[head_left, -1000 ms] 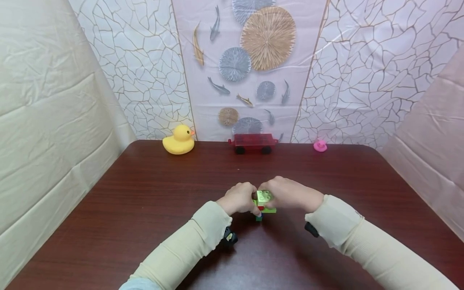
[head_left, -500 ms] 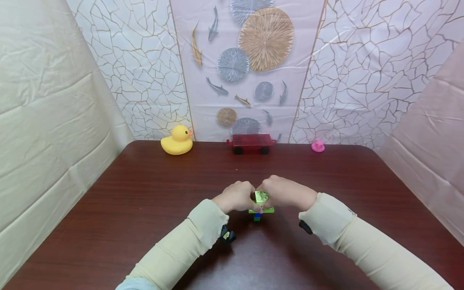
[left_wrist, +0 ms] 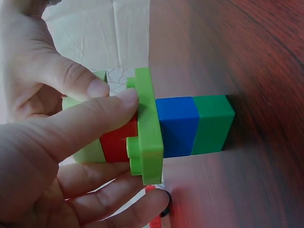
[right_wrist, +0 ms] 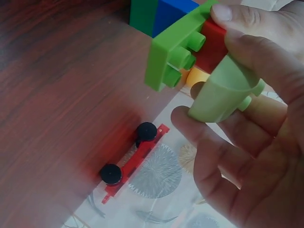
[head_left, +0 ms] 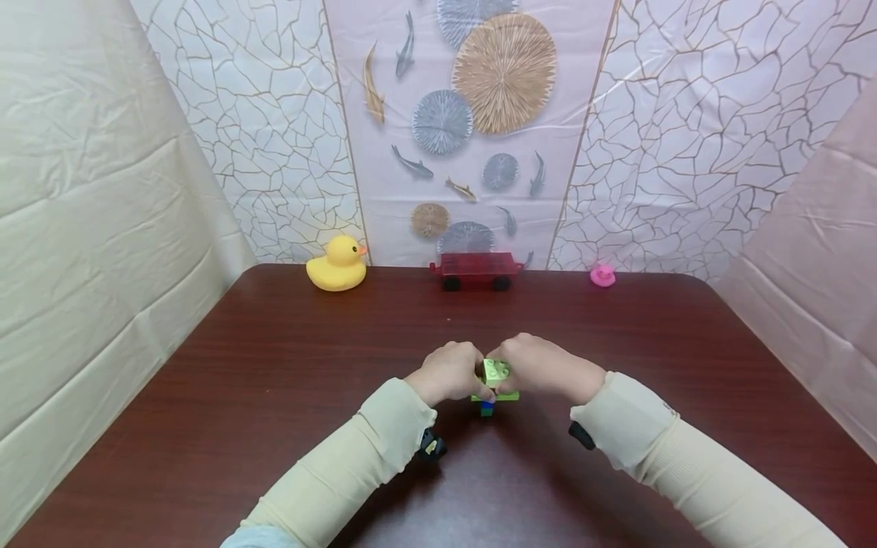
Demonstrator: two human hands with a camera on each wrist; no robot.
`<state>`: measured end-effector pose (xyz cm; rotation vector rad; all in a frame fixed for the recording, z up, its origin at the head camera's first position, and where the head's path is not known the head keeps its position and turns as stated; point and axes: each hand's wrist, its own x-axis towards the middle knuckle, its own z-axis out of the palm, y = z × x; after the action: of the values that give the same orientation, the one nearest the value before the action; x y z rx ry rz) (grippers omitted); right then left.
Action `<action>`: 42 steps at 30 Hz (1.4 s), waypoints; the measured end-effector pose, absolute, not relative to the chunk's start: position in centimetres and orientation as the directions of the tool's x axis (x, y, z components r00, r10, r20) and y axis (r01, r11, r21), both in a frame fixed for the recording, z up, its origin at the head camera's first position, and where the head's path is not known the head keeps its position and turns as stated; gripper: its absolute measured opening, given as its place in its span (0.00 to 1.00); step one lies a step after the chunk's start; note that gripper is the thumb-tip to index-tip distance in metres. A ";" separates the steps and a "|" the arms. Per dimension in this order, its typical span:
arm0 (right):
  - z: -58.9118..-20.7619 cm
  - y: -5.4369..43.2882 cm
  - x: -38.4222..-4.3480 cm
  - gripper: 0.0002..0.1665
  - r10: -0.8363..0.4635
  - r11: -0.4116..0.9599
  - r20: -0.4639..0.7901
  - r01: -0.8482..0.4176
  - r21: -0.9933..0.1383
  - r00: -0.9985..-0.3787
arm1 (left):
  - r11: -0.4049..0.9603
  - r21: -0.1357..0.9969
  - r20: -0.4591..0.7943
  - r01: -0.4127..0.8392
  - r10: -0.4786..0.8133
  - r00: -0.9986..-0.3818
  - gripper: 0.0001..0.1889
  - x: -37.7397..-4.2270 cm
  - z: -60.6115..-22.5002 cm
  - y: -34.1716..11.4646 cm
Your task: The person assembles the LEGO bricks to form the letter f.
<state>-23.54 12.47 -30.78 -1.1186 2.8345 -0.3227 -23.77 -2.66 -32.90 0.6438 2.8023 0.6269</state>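
A stack of toy building bricks is between both hands at the middle of the table. From the bottom up it has a green brick (left_wrist: 213, 124), a blue brick (left_wrist: 178, 128), a wider lime-green plate (left_wrist: 151, 142) with studs, a red brick (right_wrist: 211, 47) and a pale green curved brick (right_wrist: 216, 99) on top. My left hand (head_left: 448, 373) pinches the stack around the red brick, its thumb against the plate. My right hand (head_left: 544, 369) grips the pale green brick from the other side. Fingers partly hide the red brick. Whether the stack's bottom touches the table I cannot tell.
Along the back edge of the dark wooden table (head_left: 226, 426) stand a yellow duck (head_left: 337, 264), a red wheeled wagon (head_left: 477, 266) and a small pink duck (head_left: 603, 275). Behind them hangs a patterned cloth (head_left: 452, 175). Pale fabric (head_left: 103, 213) lines the left side.
My left thumb has moved up from the blue brick to the plate and red brick, leaving the blue brick more visible. Both hands remain on the stack.
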 end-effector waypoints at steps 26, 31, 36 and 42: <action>-34.0 15.4 -24.0 0.20 -0.566 0.759 -0.099 -0.471 -0.449 -0.819 | 0.859 0.344 -0.112 0.380 0.439 -0.891 0.16 -24.0 -34.9 -2.2; -34.9 15.5 -24.0 0.21 -0.556 0.736 -0.060 -0.457 -0.499 -0.829 | 0.843 0.368 -0.107 0.393 0.458 -0.882 0.19 -24.1 -35.3 -2.7; -35.2 15.3 -23.7 0.22 -0.523 0.743 -0.062 -0.418 -0.523 -0.850 | 0.811 0.436 -0.090 0.390 0.470 -0.878 0.21 -23.9 -35.7 -3.9; -35.1 15.5 -23.4 0.26 -0.456 0.772 -0.065 -0.358 -0.525 -0.888 | 0.777 0.519 -0.053 0.356 0.445 -0.894 0.18 -23.4 -35.5 -5.2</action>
<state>-23.38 15.50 -35.07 -0.6445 2.7773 -0.7656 -23.42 -5.16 -35.47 0.6360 2.7965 0.7658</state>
